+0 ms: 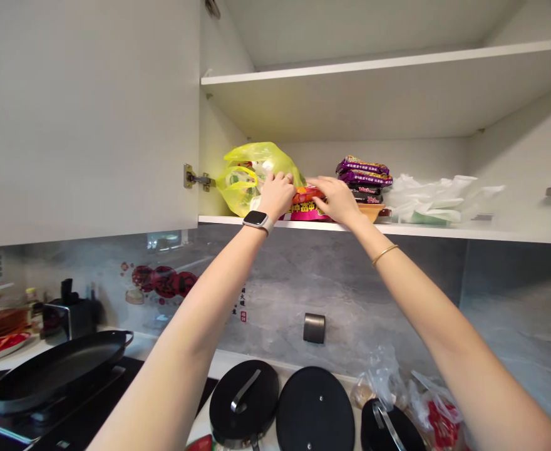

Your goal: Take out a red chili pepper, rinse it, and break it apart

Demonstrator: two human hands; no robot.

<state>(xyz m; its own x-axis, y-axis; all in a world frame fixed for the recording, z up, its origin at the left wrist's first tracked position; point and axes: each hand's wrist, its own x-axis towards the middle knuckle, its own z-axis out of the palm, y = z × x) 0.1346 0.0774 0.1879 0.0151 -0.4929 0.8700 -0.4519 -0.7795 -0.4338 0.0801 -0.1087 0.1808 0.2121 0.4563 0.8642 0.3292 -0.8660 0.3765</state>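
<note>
My left hand [278,195], with a watch on its wrist, reaches into the open wall cupboard. It rests against the right side of a yellow plastic bag [261,153], its fingers bent and their tips hidden. The bag bulges with things I cannot make out. Close to its right, my right hand [337,198] has its fingers and thumb around a red and pink food packet [309,210] at the shelf's front. Beyond the right hand, purple noodle packets [364,172] lie stacked on black packets [368,193]. An orange tray or container [372,212] shows beneath them.
White plastic bags [430,197] lie farther right on the shelf [444,230]. An upper shelf [397,61] crosses above, and the cupboard door [87,125] stands open at left. Below are lidded black pans [315,407], an oval pan [69,369] and a knife block [69,319].
</note>
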